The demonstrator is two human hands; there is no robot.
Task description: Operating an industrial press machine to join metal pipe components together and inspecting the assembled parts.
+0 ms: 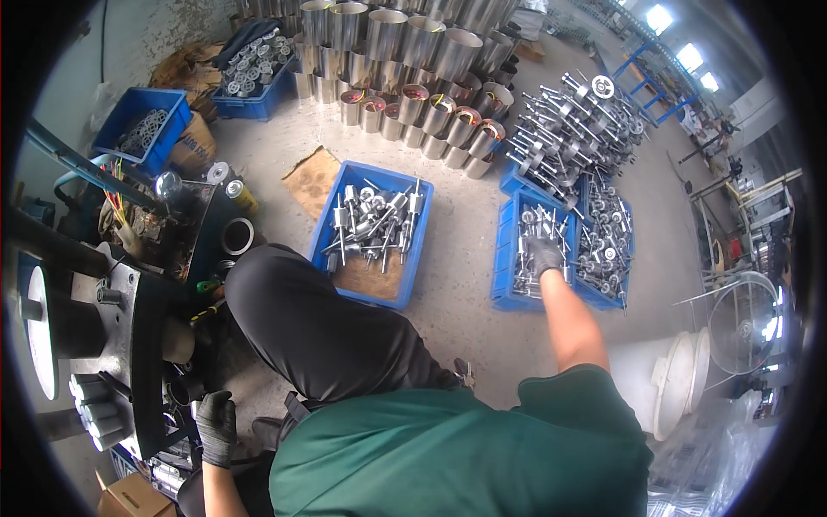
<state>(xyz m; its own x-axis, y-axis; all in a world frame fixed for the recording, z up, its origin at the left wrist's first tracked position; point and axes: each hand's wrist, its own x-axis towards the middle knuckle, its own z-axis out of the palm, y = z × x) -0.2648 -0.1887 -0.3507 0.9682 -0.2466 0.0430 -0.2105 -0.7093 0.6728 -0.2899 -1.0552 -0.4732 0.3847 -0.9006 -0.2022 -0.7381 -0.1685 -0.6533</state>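
Observation:
My right hand (pixel 544 257), in a grey glove, reaches down into a blue crate (pixel 515 303) of metal shafts with round end pieces (pixel 536 226). Its fingers are lost among the parts, so their grip does not show. At the lower left, my left hand (pixel 215 428), also gloved, is curled closed beside the edge of a dark metal machine (pixel 142 362). A shiny edge shows next to its fingers, but what they hold is unclear. Between my hands, farther away, stands another blue crate (pixel 405 297) with similar shafts (pixel 375 215) lying over a brown sheet.
A second full crate (pixel 607 293) adjoins the right one, with a tall heap of shafts (pixel 573 129) behind. Steel cylinders (pixel 413 52) stand stacked at the back. Blue bins (pixel 159 164) of rings sit far left. White spools (pixel 680 383) are at the right.

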